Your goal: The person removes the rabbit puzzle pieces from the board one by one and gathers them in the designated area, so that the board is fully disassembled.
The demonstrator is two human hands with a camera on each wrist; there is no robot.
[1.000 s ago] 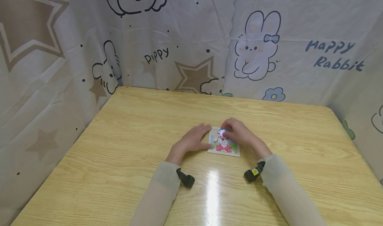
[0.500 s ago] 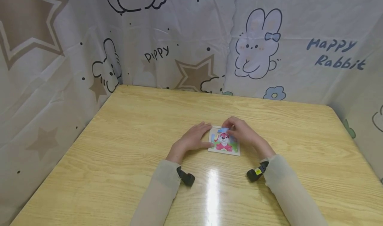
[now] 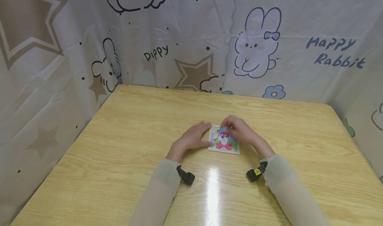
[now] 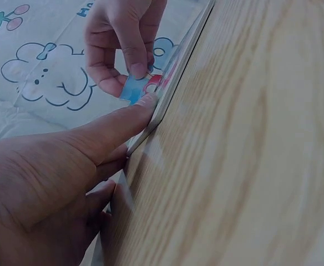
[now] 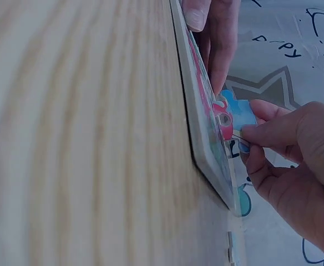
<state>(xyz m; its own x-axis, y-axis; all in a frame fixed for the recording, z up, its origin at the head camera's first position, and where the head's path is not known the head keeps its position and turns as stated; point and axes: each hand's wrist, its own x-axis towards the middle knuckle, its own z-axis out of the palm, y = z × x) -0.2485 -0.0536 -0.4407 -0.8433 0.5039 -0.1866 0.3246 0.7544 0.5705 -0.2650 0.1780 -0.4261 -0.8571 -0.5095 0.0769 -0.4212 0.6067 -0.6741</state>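
A small square jigsaw puzzle board (image 3: 224, 152) with a pale frame and a pink cartoon animal lies flat on the table. My left hand (image 3: 192, 138) rests along its left side with fingers stretched out. The left thumb (image 4: 142, 105) lies on the board's edge in the left wrist view. Between thumb and fingertips, my right hand (image 3: 240, 131) pinches a blue puzzle piece (image 5: 239, 113) with a red patch. The piece stands tilted over the board's upper part, and its lower edge is partly hidden by the picture's relief and my fingers.
The light wooden table (image 3: 149, 119) extends around the board on all sides. Behind it hangs a pale printed cloth (image 3: 191, 30), with more cloth at left and right. Black wrist cameras (image 3: 186, 176) are strapped to both wrists.
My right hand shifts slightly, and the pinched puzzle piece changes its tilt, losing its bright glare and showing blue. The left hand and the board stay nearly still.
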